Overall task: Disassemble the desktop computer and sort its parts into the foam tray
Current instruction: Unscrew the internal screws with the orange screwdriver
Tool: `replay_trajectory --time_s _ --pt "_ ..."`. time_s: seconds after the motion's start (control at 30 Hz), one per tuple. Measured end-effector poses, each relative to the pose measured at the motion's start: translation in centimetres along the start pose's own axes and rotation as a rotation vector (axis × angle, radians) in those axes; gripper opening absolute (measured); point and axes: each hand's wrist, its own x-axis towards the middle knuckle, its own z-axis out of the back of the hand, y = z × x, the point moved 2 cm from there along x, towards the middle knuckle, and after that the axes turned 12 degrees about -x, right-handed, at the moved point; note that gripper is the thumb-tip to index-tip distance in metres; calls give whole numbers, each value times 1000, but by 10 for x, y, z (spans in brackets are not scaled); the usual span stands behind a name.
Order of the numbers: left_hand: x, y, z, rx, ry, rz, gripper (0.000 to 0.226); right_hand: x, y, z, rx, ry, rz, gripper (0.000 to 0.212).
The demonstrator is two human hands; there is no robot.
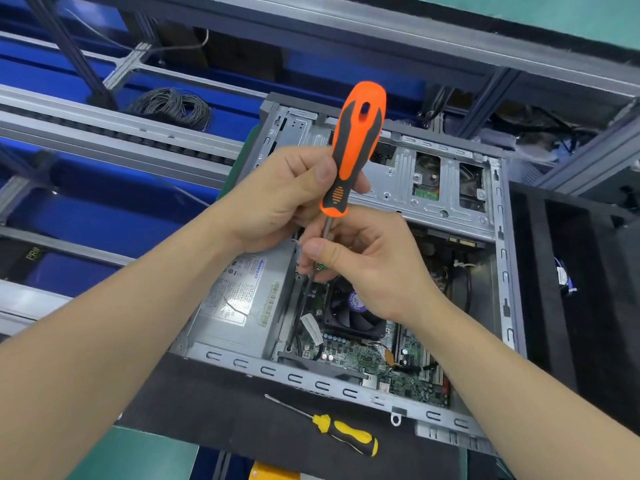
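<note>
The open desktop computer case lies on its side in front of me. Inside it are a grey power supply, a black CPU fan and the green motherboard. My left hand grips the handle of an orange and black screwdriver, held upright over the case. My right hand pinches the screwdriver's metal shaft just below the handle. The tip is hidden behind my right hand's fingers. A black foam tray stands to the right of the case.
A yellow and black screwdriver lies on the black mat in front of the case. A coil of grey wire rests on the blue racking at the back left. Metal frame rails run behind.
</note>
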Motion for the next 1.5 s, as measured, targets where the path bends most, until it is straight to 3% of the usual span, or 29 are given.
replay_trajectory --time_s 0.13,0.33,0.47,0.57,0.73,0.8,0.93,1.0,1.07,1.17,1.27,1.4,1.5 --pt "-4 -2 4 76 73 58 27 2 3 3 3 156 12 5" --pt "-17 -22 -6 41 321 197 40 0 15 6 -84 284 4 11" --pt "-21 -33 -11 132 253 168 42 -5 38 17 -433 342 -14 15" --pt "-26 -38 -17 208 258 142 42 -5 71 42 -629 216 37 15" --pt "-46 -38 -24 226 140 88 46 -8 146 51 -735 34 204 31" --pt "-52 -39 -31 225 135 108 49 -7 170 42 -911 -72 237 42" --pt "-59 -32 -45 211 167 134 37 -4 189 12 -1270 -41 93 62" --pt "-63 -29 -49 228 143 124 17 -5 186 1 -1319 13 2 58" --pt "-68 -26 -46 243 103 127 15 -5 183 -2 -1335 34 -4 53" --pt "-75 -24 -37 367 29 183 26 -6 182 4 -1338 106 43 44" --pt "-82 -19 -35 533 59 190 30 -9 185 15 -1320 246 121 29" --pt "-81 -12 -33 525 24 247 37 -12 191 20 -1325 417 265 20" --pt "-79 -14 -32 440 110 228 34 -9 190 22 -1346 467 296 12"
